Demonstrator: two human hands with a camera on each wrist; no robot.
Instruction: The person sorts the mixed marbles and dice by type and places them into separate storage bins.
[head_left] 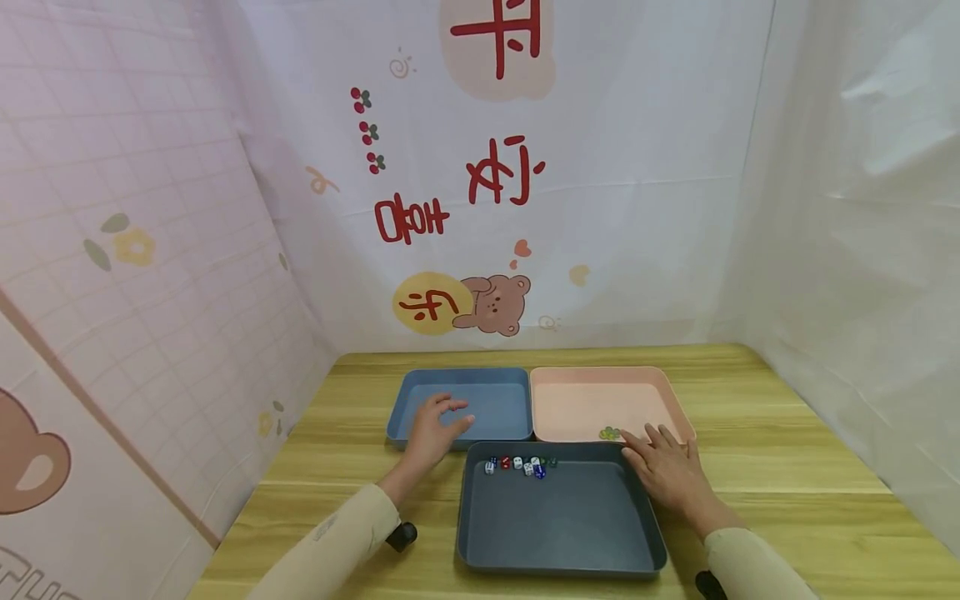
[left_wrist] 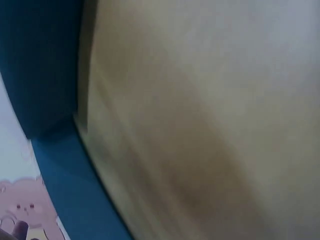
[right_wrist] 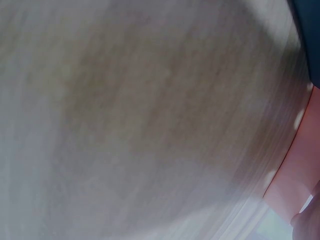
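Observation:
My left hand (head_left: 433, 432) hovers over the near left part of the blue tray (head_left: 487, 404), thumb and fingers apart with nothing visible between them. My right hand (head_left: 667, 468) lies at the far right corner of the dark grey tray (head_left: 562, 525), its fingers stretched over the near edge of the pink tray (head_left: 600, 392). Beside those fingertips, a few small yellow-green pieces (head_left: 609, 433), probably dice, lie in the pink tray. Several dice (head_left: 517, 463), white, red, blue and dark green, sit along the far side of the dark tray. Both wrist views show mostly blurred tabletop.
The blue and pink trays stand side by side behind the dark tray on a wood-grain table (head_left: 787, 467). A printed white cloth (head_left: 637, 208) hangs behind the table and along both sides. Black wrist devices (head_left: 402, 537) show under the sleeves.

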